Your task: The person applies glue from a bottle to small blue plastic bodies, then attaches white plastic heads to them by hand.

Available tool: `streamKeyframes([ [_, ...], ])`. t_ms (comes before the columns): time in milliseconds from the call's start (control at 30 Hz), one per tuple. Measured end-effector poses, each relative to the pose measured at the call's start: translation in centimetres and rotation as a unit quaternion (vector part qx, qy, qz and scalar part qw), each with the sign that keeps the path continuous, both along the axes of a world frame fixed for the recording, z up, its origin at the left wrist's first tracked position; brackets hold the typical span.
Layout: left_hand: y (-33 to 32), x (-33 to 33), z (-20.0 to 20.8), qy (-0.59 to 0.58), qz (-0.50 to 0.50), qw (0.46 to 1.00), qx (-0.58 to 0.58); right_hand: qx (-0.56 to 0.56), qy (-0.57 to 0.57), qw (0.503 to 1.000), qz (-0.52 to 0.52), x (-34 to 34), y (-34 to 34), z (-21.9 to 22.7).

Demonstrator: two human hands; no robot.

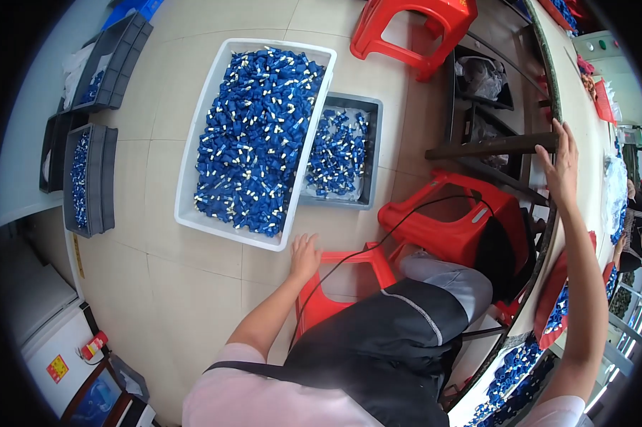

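Note:
My left hand [305,257] is low in front of me, its fingers stretched out with nothing in them. It is at the corner of a red plastic stool [326,307], just below the near corner of a white bin [232,235]; whether it touches either is unclear. Many small blue parts with pale tips [257,135] fill that bin. My right hand [563,167] is at the edge of the worktable [584,114] on the right, fingers apart and lying against it. Under the white bin's right side, a grey bin [367,196] holds more of the blue parts.
Another red stool [435,213] is beside my leg, and a further red stool [435,21] stands farther off. A dark cable [406,217] loops over the near stools. Grey crates [104,185] line the left side. Black trays [481,78] sit under the table.

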State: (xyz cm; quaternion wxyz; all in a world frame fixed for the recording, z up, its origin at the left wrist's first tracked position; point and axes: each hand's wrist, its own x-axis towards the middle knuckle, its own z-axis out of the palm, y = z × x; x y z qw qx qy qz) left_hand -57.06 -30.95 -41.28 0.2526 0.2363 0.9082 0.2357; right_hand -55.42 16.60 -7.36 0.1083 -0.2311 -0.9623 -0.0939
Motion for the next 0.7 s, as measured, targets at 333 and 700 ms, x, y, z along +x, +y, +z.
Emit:
streamKeyframes([
  [333,4.7,-1.3,-5.1,-0.029,0.021,0.999,-0.035,-0.002,0.008,1.0,0.007,0.2,0.8,0.2],
  [700,-0.9,-5.3,-0.2,0.165,0.142,0.976,0.013,0.017,-0.018,0.999,0.035,0.6,1.4,-0.3],
])
